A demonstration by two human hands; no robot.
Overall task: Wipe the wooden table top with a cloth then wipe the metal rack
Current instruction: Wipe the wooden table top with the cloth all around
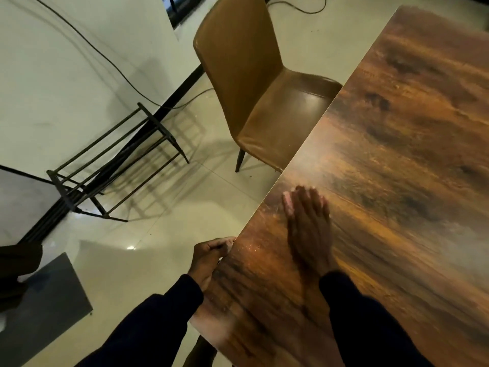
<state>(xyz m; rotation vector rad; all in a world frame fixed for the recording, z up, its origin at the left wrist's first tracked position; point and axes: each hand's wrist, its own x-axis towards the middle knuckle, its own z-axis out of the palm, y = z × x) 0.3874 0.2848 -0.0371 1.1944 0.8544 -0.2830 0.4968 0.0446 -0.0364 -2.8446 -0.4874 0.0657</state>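
The wooden table top fills the right half of the head view, its left edge running diagonally. My right hand lies flat on it near that edge with the fingers together. It presses on a pale cloth, of which only blurred slivers show around the fingers. At the table's edge, my left hand curls around the rim and grips it. The black metal rack stands on the floor to the left, against the wall and apart from both hands.
A tan leather chair is tucked against the table's left edge, beyond my hands. A black cable trails across the pale wall and floor. A dark grey mat lies at the lower left, beside a dark shape at the frame's edge.
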